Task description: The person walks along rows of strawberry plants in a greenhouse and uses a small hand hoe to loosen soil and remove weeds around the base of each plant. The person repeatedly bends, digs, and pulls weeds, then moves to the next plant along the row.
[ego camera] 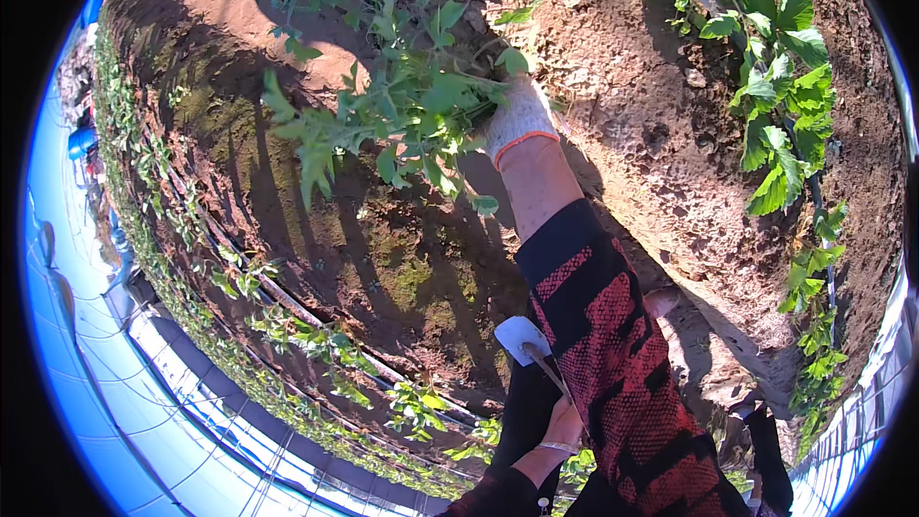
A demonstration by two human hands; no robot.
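Note:
My right hand (pixel 518 115), in a pale knit glove with an orange cuff edge, is closed around a bunch of uprooted-looking leafy green plants (pixel 423 97). The stems enter the fist and the leaves spread to its left. Its fingertips are hidden by the leaves. Lower in the view, my left hand (pixel 565 422), with a light band at the wrist, grips the thin handle of a small hand tool with a flat, pale blade (pixel 520 339). The red and black sleeve of my right arm partly covers the left hand and the handle.
A raised soil bed (pixel 624 108) carries serrated-leaf plants (pixel 782 108) along a drip line at the right. A mossy soil furrow (pixel 409 273) lies in the middle. More plant rows and thin pipes (pixel 287 305) curve along the left, beside the plastic film wall (pixel 129 402) of a greenhouse.

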